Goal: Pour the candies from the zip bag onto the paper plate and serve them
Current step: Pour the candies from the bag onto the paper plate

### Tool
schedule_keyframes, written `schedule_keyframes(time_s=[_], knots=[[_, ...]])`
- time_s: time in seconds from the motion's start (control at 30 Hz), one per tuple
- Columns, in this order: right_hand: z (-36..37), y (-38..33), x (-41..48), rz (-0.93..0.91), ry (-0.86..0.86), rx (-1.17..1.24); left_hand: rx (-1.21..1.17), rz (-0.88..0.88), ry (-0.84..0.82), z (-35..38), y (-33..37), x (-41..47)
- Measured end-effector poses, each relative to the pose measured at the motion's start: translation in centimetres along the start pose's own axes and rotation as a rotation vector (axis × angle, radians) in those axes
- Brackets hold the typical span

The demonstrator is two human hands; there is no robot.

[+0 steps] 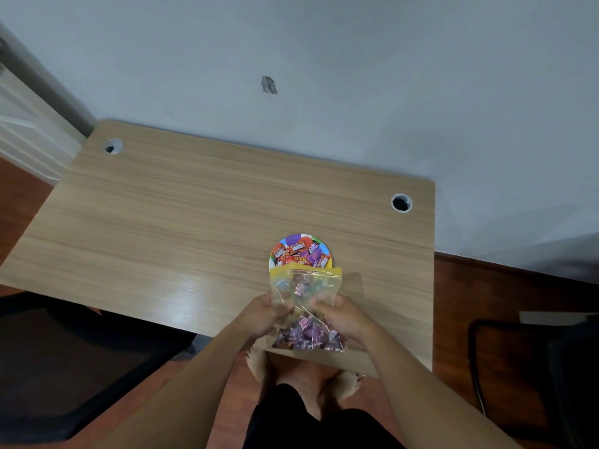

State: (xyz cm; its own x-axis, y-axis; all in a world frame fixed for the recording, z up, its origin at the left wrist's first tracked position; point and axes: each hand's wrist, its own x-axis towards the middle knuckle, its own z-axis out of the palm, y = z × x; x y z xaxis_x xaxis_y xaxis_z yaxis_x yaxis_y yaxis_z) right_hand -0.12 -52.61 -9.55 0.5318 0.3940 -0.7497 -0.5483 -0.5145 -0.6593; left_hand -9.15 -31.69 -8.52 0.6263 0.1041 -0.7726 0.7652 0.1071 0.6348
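Candies (306, 333) seemingly bunch below both hands' grip.

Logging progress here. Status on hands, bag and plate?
Both hands, left and right, gripping zip bag mid-body. Mouth toward paper plate; candies on it, more in bag. Nothing blocking.

The person's two forearms were bare, with no sleeves reaching the wrists. The left hand (264, 314) and right hand (343, 317) wore no gloves, rings or watch. Loose black fabric shorts (311, 422) covered the thighs, and both feet were bare.
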Motion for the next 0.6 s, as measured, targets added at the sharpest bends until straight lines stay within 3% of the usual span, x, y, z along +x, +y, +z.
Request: schedule_keyframes(time_s=[0.3,0.6], knots=[[0.00,0.24,-0.10,-0.013,-0.008,0.030,-0.091,-0.013,0.023,0.38,-0.13,0.10],[-0.13,-0.52,-0.56,-0.048,0.030,0.061,-0.027,-0.020,0.041,0.62,0.45,-0.10]])
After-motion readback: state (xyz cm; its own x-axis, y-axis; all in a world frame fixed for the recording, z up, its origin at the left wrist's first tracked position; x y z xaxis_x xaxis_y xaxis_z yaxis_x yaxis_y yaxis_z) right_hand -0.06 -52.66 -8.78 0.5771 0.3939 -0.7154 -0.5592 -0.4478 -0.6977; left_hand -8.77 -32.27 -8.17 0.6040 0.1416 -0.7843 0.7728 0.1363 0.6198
